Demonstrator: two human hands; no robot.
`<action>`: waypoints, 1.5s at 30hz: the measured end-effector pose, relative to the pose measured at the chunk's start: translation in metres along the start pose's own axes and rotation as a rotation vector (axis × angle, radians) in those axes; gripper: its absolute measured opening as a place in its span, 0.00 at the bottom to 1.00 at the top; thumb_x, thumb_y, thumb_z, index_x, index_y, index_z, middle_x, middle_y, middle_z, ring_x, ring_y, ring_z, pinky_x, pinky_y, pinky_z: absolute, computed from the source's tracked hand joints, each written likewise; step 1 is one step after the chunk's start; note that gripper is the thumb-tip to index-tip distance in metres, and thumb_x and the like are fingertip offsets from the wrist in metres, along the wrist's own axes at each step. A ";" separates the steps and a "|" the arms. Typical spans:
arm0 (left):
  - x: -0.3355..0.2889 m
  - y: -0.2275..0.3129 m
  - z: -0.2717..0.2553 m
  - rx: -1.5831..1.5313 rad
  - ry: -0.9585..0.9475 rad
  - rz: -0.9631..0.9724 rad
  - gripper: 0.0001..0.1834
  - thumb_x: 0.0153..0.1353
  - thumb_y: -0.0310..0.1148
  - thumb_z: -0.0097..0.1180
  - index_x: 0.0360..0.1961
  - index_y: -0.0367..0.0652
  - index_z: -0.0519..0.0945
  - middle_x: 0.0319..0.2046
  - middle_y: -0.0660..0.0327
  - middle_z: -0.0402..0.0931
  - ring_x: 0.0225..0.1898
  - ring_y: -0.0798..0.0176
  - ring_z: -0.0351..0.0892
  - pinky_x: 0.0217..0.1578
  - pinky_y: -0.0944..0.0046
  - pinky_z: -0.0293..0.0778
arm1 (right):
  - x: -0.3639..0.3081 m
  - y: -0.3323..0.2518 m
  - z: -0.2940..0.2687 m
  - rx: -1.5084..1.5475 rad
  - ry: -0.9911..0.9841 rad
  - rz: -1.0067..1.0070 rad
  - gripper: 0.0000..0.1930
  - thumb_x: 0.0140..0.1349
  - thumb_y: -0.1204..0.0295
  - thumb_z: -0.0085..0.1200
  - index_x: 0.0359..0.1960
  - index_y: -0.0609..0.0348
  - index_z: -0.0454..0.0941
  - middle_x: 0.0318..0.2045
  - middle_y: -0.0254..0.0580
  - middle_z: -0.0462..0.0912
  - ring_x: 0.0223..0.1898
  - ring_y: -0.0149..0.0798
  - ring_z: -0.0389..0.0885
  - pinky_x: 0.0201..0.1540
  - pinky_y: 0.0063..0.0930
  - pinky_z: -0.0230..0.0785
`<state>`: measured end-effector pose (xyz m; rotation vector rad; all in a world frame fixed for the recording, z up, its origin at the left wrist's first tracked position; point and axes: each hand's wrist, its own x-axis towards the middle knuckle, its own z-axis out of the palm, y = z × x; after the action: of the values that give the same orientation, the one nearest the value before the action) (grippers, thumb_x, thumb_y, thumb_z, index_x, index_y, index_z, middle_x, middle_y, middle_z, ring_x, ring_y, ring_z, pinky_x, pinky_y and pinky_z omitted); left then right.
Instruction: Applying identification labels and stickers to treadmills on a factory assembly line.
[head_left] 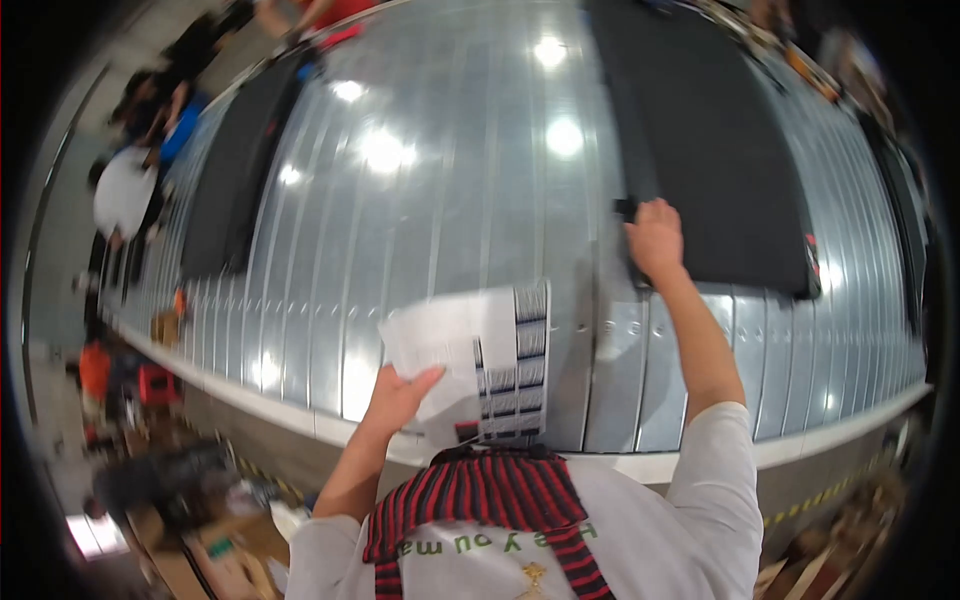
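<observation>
Three black panels showed on the table (440, 230): the largest panel (725, 150), its far end cut off, with the left panel (228, 175) and right panel (903, 220) flanking it. At the largest panel's near-left corner rested the right grip (655, 240), closure unclear; left of that panel, the left grip (398, 400) pinched one label sheet (440, 335).

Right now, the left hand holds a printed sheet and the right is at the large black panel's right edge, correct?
Wrong edge: in the head view, the right hand is at the left edge of the large black panel. The left hand holds the sheet.
</observation>
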<state>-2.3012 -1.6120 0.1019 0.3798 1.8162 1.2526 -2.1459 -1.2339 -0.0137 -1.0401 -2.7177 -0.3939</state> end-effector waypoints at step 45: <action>0.007 -0.035 -0.171 -0.585 0.083 0.349 0.21 0.53 0.39 0.57 0.40 0.31 0.73 0.34 0.58 0.75 0.32 0.68 0.74 0.31 0.68 0.71 | -0.070 -0.368 -0.217 1.466 -0.193 -0.046 0.10 0.50 0.74 0.57 0.32 0.63 0.71 0.25 0.32 0.73 0.27 0.23 0.70 0.28 0.16 0.65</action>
<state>-2.4326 -1.7262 0.0874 0.3207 1.3927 1.9912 -2.3230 -1.6095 0.1072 -0.5073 -2.1645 1.5029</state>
